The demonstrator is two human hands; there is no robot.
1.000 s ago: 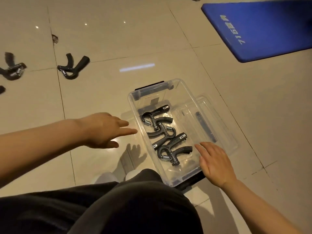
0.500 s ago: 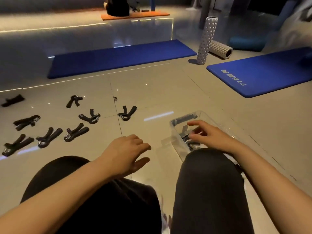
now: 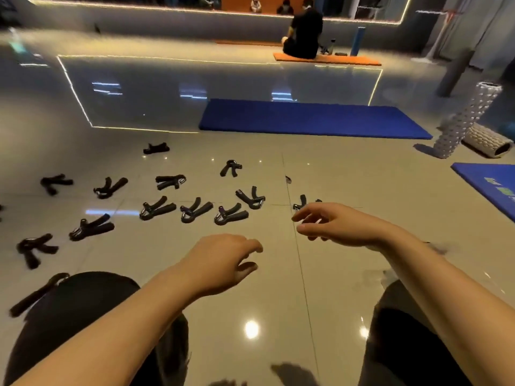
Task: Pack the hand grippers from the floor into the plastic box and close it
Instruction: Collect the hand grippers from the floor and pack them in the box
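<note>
Fingers (image 3: pixel 302 217) of the right hand (image 3: pixel 340 225) are loosely spread and curled, holding nothing, hanging above the tiled floor (image 3: pixel 348 176). Just behind those fingertips lies one hand gripper (image 3: pixel 300 203), partly hidden by them; whether they touch it cannot be told. Over at the left hand (image 3: pixel 220 261), the fingers (image 3: pixel 250 246) are also slack and slightly apart, empty, hovering over bare tile between the person's dark-clad knees.

Many more hand grippers are scattered on the floor ahead and to the left: a row of three (image 3: pixel 195 210) near the middle, another (image 3: pixel 250 196) just beyond them, others (image 3: pixel 90 227) further left, and one (image 3: pixel 39 293) beside the left knee. All are black, with their handles splayed open. The plastic box does not show in this view.

Farther off lie a long blue mat (image 3: pixel 312 118), a second blue mat (image 3: pixel 493 182) at the right edge, and two grey foam rollers (image 3: pixel 468 121), one upright, one lying down. Another person (image 3: pixel 303 32) sits on an orange mat (image 3: pixel 326 59) at the back.
</note>
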